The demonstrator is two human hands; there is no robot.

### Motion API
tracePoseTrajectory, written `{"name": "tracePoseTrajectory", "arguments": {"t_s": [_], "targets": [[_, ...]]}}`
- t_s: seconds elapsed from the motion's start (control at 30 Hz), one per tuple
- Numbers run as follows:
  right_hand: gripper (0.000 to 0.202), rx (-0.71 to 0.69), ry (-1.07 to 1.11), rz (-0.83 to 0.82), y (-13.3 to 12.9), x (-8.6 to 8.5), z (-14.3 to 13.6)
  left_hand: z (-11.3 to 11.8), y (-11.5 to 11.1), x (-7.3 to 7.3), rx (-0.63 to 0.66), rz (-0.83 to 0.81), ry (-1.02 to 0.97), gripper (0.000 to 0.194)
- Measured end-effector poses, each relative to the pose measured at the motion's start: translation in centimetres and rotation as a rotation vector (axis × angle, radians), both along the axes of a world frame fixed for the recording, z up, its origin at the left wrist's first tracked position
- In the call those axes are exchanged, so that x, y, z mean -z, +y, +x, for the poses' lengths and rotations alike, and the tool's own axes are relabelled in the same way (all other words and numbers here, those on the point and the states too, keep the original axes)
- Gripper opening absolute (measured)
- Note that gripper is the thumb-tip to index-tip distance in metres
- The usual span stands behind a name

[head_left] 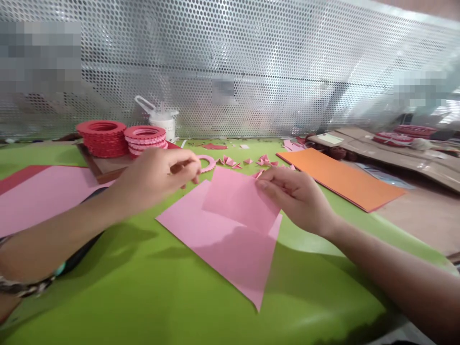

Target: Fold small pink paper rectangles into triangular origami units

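Observation:
A smaller sheet of pink paper (pixel 239 196) is pinched at its right edge by my right hand (pixel 302 194), between thumb and fingers. It is tilted above a larger pink sheet (pixel 230 258) lying on the green table. My left hand (pixel 161 172) hovers left of the smaller sheet, apart from it, with fingers loosely curled and nothing visible in them. Just past its fingertips is a pink scalloped paper ring (pixel 207 164), partly hidden by the hand. Small folded pink paper pieces (pixel 229 163) are scattered behind the held sheet.
Stacks of red rings (pixel 102 139) and red-and-pink rings (pixel 145 139) stand on a brown tray (pixel 94 165) at back left. A white cup (pixel 163 125) is behind them. Orange sheets (pixel 339 177) and cardboard (pixel 406 153) lie right. Pink paper (pixel 53 194) lies left. Perforated metal (pixel 230 62) rises behind.

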State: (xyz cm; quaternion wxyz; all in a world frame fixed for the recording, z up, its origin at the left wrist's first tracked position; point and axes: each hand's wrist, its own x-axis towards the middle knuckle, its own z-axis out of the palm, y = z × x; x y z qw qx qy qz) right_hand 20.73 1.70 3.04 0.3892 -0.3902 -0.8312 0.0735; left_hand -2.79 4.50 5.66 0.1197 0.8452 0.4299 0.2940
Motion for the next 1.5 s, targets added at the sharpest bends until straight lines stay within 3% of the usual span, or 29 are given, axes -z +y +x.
{"name": "tracePoseTrajectory", "arguments": {"t_s": [0.07,0.17,0.3,0.43,0.57,0.83,1.0,1.13,1.33,1.43,1.5], "targets": [[0.022,0.007,0.049,-0.061,0.2,0.0,0.0,0.2,0.2,0.3,0.109,-0.216,-0.046,0.025],[0.025,0.031,0.053,-0.074,0.3,0.2,0.0,0.9,-0.4,0.5,0.155,-0.321,0.029,0.021],[0.014,0.085,-0.088,0.039,0.0,0.6,0.1,1.5,-1.2,0.4,0.101,-0.260,0.038,0.029],[0.067,0.071,-0.249,0.167,-0.4,1.1,0.0,1.5,-1.1,0.7,0.117,-0.203,-0.012,0.031],[0.091,0.013,-0.370,0.222,-0.7,1.5,-0.3,1.7,-1.2,1.0,0.119,-0.191,-0.038,0.030],[0.078,-0.015,-0.365,0.166,-0.9,1.5,-0.5,1.8,-1.6,1.3,0.066,-0.150,-0.026,0.032],[0.075,-0.091,-0.277,0.011,-1.0,1.5,-0.5,1.9,-1.5,1.6,0.057,-0.160,-0.042,0.034],[0.075,-0.172,-0.193,-0.302,-1.2,1.3,-0.6,2.0,-1.7,1.8,0.058,-0.162,-0.079,0.036],[0.076,-0.430,0.052,-0.638,-1.0,1.0,-0.5,2.0,-2.1,1.8,0.105,-0.212,-0.189,0.041],[0.075,-0.453,0.088,-0.711,-0.8,1.0,-0.2,1.9,-2.1,2.0,0.108,-0.284,-0.283,0.044],[0.059,-0.401,0.090,-0.691,-0.6,0.9,-0.1,1.9,-1.9,2.2,0.114,-0.343,-0.337,0.045]]}}
